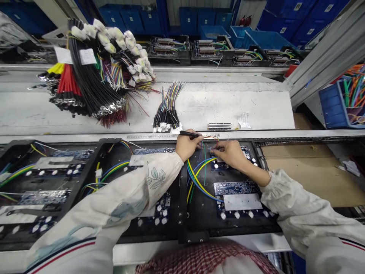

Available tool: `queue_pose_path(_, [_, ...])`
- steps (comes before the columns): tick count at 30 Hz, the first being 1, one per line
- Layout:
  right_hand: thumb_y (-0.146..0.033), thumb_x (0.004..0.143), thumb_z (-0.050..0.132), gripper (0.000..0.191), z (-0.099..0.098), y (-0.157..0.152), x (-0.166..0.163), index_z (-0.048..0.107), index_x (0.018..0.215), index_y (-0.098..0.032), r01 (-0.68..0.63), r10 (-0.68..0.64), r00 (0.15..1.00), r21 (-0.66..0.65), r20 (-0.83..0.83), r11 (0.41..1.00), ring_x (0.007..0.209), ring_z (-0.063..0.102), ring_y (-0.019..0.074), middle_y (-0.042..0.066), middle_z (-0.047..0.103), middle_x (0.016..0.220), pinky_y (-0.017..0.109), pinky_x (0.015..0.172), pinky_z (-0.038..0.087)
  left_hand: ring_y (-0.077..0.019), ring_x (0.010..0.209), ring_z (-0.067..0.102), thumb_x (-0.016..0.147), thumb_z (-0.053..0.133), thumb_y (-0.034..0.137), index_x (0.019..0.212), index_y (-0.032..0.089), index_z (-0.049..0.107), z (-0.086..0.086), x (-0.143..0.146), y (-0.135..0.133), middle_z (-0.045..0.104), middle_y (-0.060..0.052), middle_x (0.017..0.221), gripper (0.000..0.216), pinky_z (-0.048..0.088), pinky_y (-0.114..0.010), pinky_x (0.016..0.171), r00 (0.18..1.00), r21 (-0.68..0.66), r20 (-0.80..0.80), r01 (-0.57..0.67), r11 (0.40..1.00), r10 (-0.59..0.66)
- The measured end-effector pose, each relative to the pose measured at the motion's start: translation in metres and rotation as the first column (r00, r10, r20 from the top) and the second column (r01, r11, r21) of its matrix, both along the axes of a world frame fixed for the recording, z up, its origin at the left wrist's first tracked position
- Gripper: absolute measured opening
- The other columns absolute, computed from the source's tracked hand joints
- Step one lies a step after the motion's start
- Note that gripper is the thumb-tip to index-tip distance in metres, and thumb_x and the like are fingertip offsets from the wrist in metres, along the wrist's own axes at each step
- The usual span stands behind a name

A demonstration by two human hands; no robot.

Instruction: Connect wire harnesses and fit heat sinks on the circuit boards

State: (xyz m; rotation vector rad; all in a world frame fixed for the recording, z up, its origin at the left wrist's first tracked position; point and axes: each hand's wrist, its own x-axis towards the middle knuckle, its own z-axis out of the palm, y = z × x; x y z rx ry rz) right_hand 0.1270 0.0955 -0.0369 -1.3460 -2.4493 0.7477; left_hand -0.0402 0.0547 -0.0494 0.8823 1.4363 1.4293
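Observation:
My left hand (186, 146) is closed on a black-sleeved wire harness (189, 133), from whose right end thin coloured wires fan out. My right hand (230, 153) pinches at a thin wire of that harness, over the upper circuit board (219, 166); the exact spot is partly hidden by the fingers. A loose green wire (205, 163) hangs down between the hands. Thicker blue, yellow and green cables curve from the upper board toward the lower circuit board (242, 202), which carries a silver plate. Both boards lie in a black tray (199, 220).
Similar harnesses (168, 106) lie bunched behind my hands. A large cable bundle (91, 76) sits at the back left. More black trays with boards (57, 163) stand to the left. At right are cardboard (299, 171) and a blue bin (332, 104) of wires.

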Motion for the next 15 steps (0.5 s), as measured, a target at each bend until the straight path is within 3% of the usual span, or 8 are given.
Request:
queue_pose_path(10, [-0.028, 0.076, 0.066, 0.015, -0.004, 0.002, -0.003, 0.074, 0.082, -0.017, -0.014, 0.011, 0.995, 0.028, 0.103, 1.0, 0.055, 0.055, 0.0136, 0.002, 0.066, 0.06, 0.025, 0.057, 0.037, -0.0114, 0.042, 0.058, 0.07, 0.063, 0.01, 0.066, 0.015, 0.053, 0.0, 0.001, 0.001, 0.056, 0.005, 0.05, 0.012, 0.052, -0.024, 0.042, 1.0, 0.013, 0.014, 0.016, 1.0, -0.016])
queue_pose_path(15, [-0.034, 0.076, 0.067, 0.019, 0.012, -0.005, 0.008, 0.074, 0.086, -0.018, -0.101, 0.096, 0.987, 0.028, 0.128, 0.995, 0.068, 0.062, 0.018, 0.007, 0.071, 0.078, 0.028, 0.064, 0.04, -0.0116, 0.045, 0.059, 0.07, 0.064, 0.009, 0.067, 0.014, 0.052, -0.001, 0.0, 0.002, 0.057, 0.004, 0.053, 0.013, 0.054, -0.024, 0.044, 0.999, -0.004, 0.046, -0.009, 1.0, 0.009])
